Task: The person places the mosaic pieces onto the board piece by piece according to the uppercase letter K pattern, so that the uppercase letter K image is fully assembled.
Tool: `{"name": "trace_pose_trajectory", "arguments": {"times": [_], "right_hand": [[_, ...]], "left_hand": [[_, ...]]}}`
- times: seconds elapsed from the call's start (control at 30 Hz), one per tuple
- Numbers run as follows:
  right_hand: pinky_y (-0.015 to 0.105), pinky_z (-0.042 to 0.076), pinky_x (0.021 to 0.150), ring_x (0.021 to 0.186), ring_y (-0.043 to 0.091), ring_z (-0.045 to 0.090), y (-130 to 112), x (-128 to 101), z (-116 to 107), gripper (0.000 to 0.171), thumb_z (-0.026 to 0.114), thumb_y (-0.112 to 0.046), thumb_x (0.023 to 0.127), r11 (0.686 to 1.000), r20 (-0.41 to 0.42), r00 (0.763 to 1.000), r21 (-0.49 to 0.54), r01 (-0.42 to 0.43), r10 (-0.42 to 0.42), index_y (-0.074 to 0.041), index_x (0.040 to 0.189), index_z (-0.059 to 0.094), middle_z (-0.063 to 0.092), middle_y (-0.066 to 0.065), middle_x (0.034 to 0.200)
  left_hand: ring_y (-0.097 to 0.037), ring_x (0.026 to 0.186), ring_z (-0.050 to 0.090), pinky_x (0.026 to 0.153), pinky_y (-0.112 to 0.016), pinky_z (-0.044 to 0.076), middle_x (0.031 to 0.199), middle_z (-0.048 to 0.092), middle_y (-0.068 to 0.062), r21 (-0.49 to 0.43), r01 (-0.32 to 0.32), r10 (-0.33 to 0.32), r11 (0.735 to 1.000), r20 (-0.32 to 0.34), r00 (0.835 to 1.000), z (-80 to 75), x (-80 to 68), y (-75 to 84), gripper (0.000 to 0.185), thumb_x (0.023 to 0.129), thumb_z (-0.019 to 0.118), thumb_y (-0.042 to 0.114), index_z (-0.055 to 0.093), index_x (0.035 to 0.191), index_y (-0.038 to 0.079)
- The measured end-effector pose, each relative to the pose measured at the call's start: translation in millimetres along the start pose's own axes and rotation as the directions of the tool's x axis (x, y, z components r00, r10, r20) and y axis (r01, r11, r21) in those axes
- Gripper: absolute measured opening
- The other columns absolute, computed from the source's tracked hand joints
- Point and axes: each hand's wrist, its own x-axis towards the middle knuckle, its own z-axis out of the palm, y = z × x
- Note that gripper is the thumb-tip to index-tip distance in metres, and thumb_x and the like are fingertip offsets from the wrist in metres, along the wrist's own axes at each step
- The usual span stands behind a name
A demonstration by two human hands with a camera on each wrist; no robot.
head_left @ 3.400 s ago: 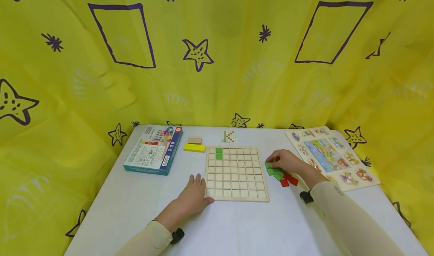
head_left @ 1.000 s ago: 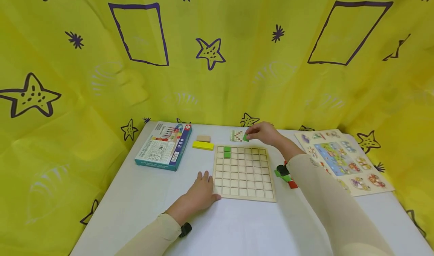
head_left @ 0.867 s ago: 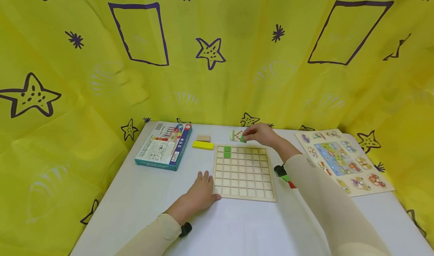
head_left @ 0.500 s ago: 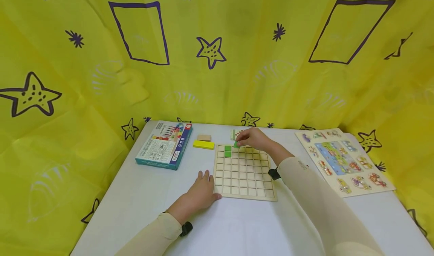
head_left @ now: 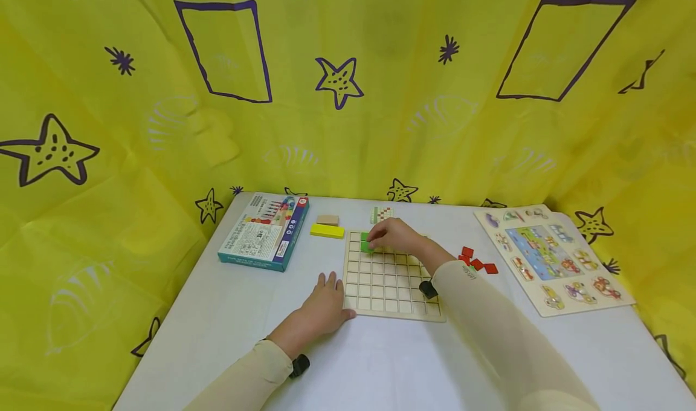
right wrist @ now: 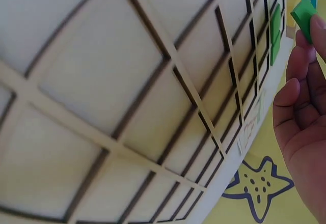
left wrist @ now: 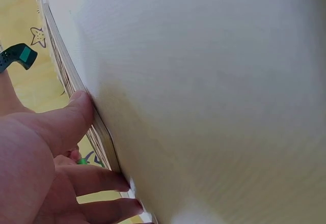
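Small green square tile (right wrist: 304,16) pinched in right hand (head_left: 393,237) over wooden grid board (head_left: 388,293); left hand (head_left: 322,310) spread flat, bracing board edge.

On your white worktop (head_left: 228,314): blue game box (head_left: 264,233) far left, yellow block (head_left: 327,231) with tan block (head_left: 327,220) just behind it, pattern card (head_left: 382,214) beyond, animal puzzle board (head_left: 550,257) at right. Yellow star-print cloth (head_left: 348,97) surrounds.
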Motion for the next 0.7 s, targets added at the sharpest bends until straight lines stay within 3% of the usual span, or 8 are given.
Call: {"name": "trace_pose_trajectory", "arguments": {"times": [0.27, 0.7], "right_hand": [[0.032, 0.054, 0.078, 0.085, 0.014, 0.064, 0.3, 3.0, 11.3, 0.011, 0.075, -0.016, 0.092, 1.0, 0.033, 0.999, -0.012, 0.012, -0.012, -0.009, 0.1, 0.078, 0.073, -0.003, 0.093], [0.032, 0.053, 0.079, 0.084, 0.012, 0.063, 5.1, 6.2, 20.9, 0.008, 0.076, -0.019, 0.092, 0.995, 0.035, 0.999, -0.098, 0.035, -0.031, -0.013, 0.096, 0.078, 0.072, -0.006, 0.09]], "left_hand": [[-0.048, 0.143, 0.031, 0.116, -0.049, 0.032, 0.154, 0.036, -0.03, -0.002, -0.001, 0.001, 1.0, 0.0, 1.0, -2.9, -1.3, 1.1, 0.08, 0.096, 0.064, 0.049, 0.045, 0.145, -0.011], [-0.048, 0.143, 0.032, 0.116, -0.049, 0.033, 0.153, 0.037, -0.03, 0.012, -0.007, 0.007, 1.0, -0.012, 1.0, -0.3, 0.6, -0.4, 0.08, 0.095, 0.064, 0.05, 0.045, 0.145, -0.011]]}}
